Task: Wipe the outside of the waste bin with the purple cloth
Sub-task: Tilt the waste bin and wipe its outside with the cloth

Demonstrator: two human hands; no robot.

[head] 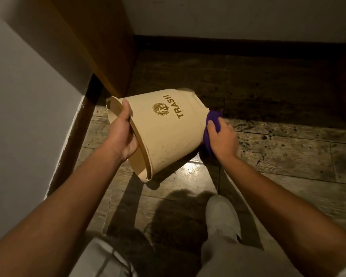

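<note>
A cream plastic waste bin (168,132) marked "TRASH" is tipped on its side above the floor, its open rim toward me at the lower left and its base pointing right. My left hand (121,134) grips the rim, thumb outside and fingers inside. My right hand (223,136) presses a purple cloth (212,126) flat against the bin's base end. Most of the cloth is hidden under that hand and behind the bin.
The bin is in a corner: a white wall (28,96) on the left, a wooden panel (100,47) behind, a dark skirting (228,45) along the far wall. The wood floor (278,146) is stained. My knees and grey trousers (222,226) are below.
</note>
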